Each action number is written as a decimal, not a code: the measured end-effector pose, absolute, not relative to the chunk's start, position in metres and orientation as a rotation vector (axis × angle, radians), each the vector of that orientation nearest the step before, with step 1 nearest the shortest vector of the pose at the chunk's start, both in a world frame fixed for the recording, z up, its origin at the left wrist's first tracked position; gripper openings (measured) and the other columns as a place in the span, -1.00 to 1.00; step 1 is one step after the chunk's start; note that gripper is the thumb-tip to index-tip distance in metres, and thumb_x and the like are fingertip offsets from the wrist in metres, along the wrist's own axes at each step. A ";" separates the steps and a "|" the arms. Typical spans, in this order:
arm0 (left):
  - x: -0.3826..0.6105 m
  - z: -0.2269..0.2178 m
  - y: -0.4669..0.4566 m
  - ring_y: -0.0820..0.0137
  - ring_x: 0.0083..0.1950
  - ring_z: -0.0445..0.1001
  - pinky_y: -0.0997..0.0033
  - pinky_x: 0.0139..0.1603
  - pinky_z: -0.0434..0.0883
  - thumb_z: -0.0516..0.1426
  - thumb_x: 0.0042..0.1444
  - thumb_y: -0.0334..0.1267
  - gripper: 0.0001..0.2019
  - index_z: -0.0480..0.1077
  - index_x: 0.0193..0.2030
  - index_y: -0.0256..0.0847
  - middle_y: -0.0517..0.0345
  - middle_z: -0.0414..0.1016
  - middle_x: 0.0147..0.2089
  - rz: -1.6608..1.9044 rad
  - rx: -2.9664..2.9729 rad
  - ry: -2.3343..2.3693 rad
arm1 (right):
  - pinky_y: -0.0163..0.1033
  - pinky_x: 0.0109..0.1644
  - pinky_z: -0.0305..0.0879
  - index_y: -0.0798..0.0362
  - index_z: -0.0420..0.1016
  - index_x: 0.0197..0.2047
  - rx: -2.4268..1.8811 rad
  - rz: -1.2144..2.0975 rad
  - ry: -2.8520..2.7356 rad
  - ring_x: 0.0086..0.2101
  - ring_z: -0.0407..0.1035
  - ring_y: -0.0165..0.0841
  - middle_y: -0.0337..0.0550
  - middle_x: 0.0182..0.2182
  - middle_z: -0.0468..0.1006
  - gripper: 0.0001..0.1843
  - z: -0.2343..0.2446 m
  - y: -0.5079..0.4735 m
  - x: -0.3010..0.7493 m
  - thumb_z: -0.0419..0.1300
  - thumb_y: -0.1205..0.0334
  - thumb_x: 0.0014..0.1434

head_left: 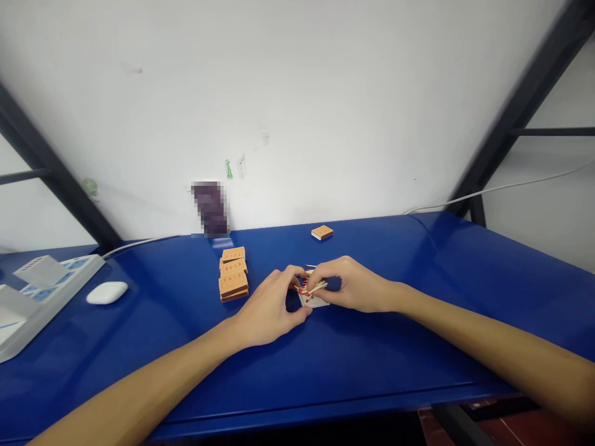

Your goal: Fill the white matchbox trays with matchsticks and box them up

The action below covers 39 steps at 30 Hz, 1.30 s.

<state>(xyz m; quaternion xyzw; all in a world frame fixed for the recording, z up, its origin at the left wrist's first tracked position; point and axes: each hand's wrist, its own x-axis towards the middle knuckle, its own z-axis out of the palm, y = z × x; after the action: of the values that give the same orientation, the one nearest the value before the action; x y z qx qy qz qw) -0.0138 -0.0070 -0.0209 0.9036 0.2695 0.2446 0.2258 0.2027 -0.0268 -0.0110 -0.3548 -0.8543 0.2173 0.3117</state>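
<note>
A small white matchbox tray (318,303) lies on the blue table between my hands. My left hand (272,308) curls around its left side, thumb at the near corner and fingers at the far left. Red-tipped matchsticks (307,290) lie in the tray at various angles. From the right, my right hand (356,286) reaches over the tray, thumb and fingers pinched on several matchsticks (320,287). How many it grips is hidden by the fingers. One loose matchstick (310,266) shows just beyond the tray.
Several orange matchboxes (233,282) are stacked left of my left hand. Another matchbox (322,232) lies near the wall. A phone-like dark object (211,209) leans there. At the left are a white earphone case (106,292) and a power strip (60,294) with plugs.
</note>
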 end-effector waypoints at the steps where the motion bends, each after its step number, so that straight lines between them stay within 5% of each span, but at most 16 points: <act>1: -0.014 -0.021 -0.007 0.29 -0.04 0.39 0.26 -0.02 0.35 0.20 0.12 -0.32 -0.62 0.24 0.05 -0.07 0.20 0.45 -0.06 0.674 2.503 0.738 | -0.30 -0.17 0.40 0.04 0.59 -0.21 -0.923 0.559 -2.259 -0.28 0.52 -0.38 -0.22 -0.26 0.65 -0.86 -0.012 -0.027 0.202 0.21 0.37 0.18; 13: -0.014 -0.019 -0.010 0.30 -0.06 0.38 0.25 -0.01 0.34 0.17 0.15 -0.33 -0.62 0.24 0.10 -0.07 0.21 0.47 -0.04 0.666 2.556 0.703 | -0.26 -0.17 0.37 0.03 0.54 -0.24 -0.869 0.463 -2.389 -0.34 0.46 -0.39 -0.20 -0.32 0.61 -0.92 -0.009 -0.030 0.204 0.21 0.28 0.21; 23: -0.016 -0.024 -0.004 0.34 -0.07 0.38 0.26 -0.01 0.34 -0.05 0.30 -0.42 -0.73 0.28 0.08 -0.09 0.16 0.44 -0.09 0.753 2.540 0.664 | -0.30 -0.26 0.28 0.04 0.54 -0.26 -0.841 0.342 -2.435 -0.43 0.34 -0.42 -0.27 -0.49 0.50 -0.91 -0.004 -0.032 0.203 0.21 0.23 0.23; 39: -0.014 -0.024 -0.003 0.34 -0.18 0.42 0.28 -0.10 0.36 0.00 0.25 -0.43 -0.77 0.36 -0.02 -0.13 0.18 0.47 -0.25 0.832 2.557 0.711 | -0.19 -0.14 0.24 0.03 0.57 -0.21 -0.874 0.258 -2.603 -0.31 0.33 -0.32 -0.18 -0.37 0.56 -0.87 0.001 -0.035 0.202 0.19 0.27 0.22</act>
<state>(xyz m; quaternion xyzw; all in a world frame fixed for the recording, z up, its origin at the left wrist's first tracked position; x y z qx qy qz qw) -0.0140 -0.0034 -0.0238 0.9045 0.2515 0.2942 0.1791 0.2025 -0.0349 0.0013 -0.3111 -0.9265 0.0919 0.1906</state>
